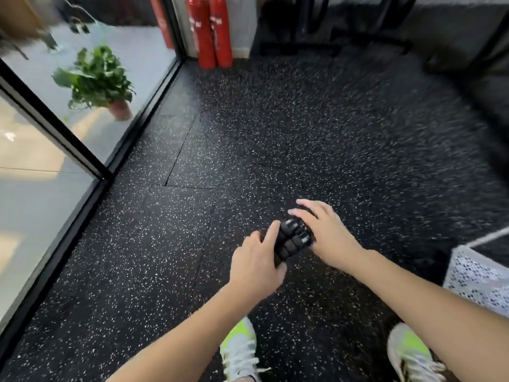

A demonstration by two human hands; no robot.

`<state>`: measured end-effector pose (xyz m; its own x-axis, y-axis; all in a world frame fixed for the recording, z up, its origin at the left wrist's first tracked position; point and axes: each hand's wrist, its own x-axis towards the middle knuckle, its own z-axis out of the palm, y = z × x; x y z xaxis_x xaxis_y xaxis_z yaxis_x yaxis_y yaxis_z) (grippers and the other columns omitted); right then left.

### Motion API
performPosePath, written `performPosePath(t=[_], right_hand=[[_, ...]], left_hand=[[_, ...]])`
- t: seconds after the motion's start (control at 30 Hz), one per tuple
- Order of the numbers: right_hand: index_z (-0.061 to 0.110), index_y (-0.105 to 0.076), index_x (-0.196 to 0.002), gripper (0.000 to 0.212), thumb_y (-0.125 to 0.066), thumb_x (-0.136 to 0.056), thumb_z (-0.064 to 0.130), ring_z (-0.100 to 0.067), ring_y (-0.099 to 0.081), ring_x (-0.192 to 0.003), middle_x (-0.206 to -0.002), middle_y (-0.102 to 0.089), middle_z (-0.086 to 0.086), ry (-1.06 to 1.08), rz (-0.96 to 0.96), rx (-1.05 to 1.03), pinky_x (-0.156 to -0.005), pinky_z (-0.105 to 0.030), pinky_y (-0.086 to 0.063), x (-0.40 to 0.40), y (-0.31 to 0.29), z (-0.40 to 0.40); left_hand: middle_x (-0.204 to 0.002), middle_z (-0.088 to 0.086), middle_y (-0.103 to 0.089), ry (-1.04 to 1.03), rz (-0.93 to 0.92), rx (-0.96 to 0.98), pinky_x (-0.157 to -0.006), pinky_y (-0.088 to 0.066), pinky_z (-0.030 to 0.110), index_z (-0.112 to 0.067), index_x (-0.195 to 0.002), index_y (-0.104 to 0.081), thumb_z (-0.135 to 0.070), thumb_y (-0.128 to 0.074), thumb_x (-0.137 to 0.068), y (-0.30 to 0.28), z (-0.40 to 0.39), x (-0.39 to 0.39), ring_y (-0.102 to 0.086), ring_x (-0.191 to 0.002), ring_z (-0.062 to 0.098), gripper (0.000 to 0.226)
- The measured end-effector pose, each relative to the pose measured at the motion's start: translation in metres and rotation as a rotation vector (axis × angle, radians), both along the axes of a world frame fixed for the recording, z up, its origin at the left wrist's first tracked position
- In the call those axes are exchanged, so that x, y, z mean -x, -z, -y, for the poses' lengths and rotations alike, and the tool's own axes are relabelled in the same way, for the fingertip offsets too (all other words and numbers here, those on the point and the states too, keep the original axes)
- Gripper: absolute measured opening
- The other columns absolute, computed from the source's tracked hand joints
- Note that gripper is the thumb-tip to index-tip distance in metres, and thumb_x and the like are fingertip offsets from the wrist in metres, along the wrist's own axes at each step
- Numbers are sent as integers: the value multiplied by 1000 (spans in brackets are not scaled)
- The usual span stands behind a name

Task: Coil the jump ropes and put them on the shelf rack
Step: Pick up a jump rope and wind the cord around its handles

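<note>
Two black ribbed jump rope handles (293, 239) lie side by side between my hands, above the speckled black floor. My left hand (257, 264) grips the handles from the left, thumb and fingers curled round them. My right hand (323, 232) lies over the far end of the handles with fingers spread and fairly straight. The rope itself is hard to make out against the dark floor. No shelf rack shows clearly; dark frames stand at the top of the view, blurred.
Two red fire extinguishers (210, 31) stand at the far wall. A glass wall (82, 150) runs along the left, with a potted plant (96, 78) behind it. A white perforated bin (479, 277) stands at the right. My shoes (239, 351) are below.
</note>
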<state>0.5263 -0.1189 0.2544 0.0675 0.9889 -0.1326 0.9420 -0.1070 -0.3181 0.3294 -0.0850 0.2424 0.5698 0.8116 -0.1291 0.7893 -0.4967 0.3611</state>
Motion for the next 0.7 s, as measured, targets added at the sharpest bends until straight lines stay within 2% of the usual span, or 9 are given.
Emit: performPosePath(t=[0.1, 0.17, 0.27, 0.33, 0.4, 0.5, 0.57, 0.63, 0.7], right_hand=[[18, -64, -125, 54, -71, -75, -4, -29, -51, -130, -131, -63, -2, 33, -138, -200, -108, -48, -41, -36, -42, 45], [28, -65, -115, 48, -65, -78, -3, -23, -61, -107, -109, -68, 2, 160, -235, -268, -99, -39, -48, -54, -68, 69], [44, -57, -114, 46, -59, -87, 8, -5, -61, -98, -108, -63, 17, 331, -345, -286, -87, -30, -52, -75, -98, 100], [42, -57, -116, 42, -58, -92, 8, -4, -59, -102, -112, -60, 20, 366, -377, -340, -89, -28, -49, -84, -109, 115], [35, -55, -129, 45, -57, -94, 6, -5, -57, -111, -124, -59, 15, 369, -422, -384, -98, -29, -47, -85, -118, 121], [28, -42, -148, 46, -49, -103, 21, -4, -52, -123, -138, -55, 10, 385, -514, -413, -104, -27, -42, -79, -125, 121], [28, -35, -154, 48, -39, -106, 34, -6, -53, -123, -138, -55, 11, 348, -495, -437, -101, -28, -42, -74, -126, 124], [30, -33, -156, 51, -36, -106, 39, -5, -57, -108, -120, -58, 18, 270, -482, -464, -95, -32, -48, -70, -126, 128], [31, -36, -155, 49, -37, -106, 36, -8, -57, -88, -97, -52, 20, 202, -457, -538, -79, -34, -52, -67, -127, 130]], left_hand=[[-128, 2, -49, 75, 104, 46, -91, -49, 40, -37, -157, -10, -36, -62, -87, -50, 34, -32, -55, -114, 28, 87], [-130, 0, -47, 105, 175, 78, -93, -50, 42, -35, -156, -13, -31, -62, -86, -78, 56, -56, -55, -114, 28, 85], [-127, -2, -49, 119, 245, 77, -94, -49, 43, -29, -146, -27, -27, -63, -85, -110, 79, -88, -54, -113, 26, 70], [-119, -3, -52, 85, 271, 76, -87, -50, 41, -29, -131, -36, -25, -62, -84, -124, 90, -103, -56, -105, 25, 53], [-105, -5, -57, 11, 377, 156, -75, -50, 37, -30, -116, -41, -22, -61, -82, -132, 98, -113, -58, -91, 21, 40], [-80, -9, -61, -147, 603, 412, -56, -44, 23, -32, -103, -52, -15, -62, -80, -144, 101, -127, -54, -62, 7, 31], [-72, -5, -60, -294, 800, 627, -54, -44, 28, -28, -100, -58, -10, -63, -75, -152, 93, -137, -51, -57, 13, 32], [-74, 3, -58, -408, 1129, 952, -57, -45, 32, -16, -105, -60, -5, -59, -66, -158, 81, -145, -52, -59, 19, 40], [-79, 5, -58, -416, 1375, 1240, -60, -48, 32, -8, -110, -58, -3, -56, -65, -164, 72, -150, -54, -62, 18, 45]])
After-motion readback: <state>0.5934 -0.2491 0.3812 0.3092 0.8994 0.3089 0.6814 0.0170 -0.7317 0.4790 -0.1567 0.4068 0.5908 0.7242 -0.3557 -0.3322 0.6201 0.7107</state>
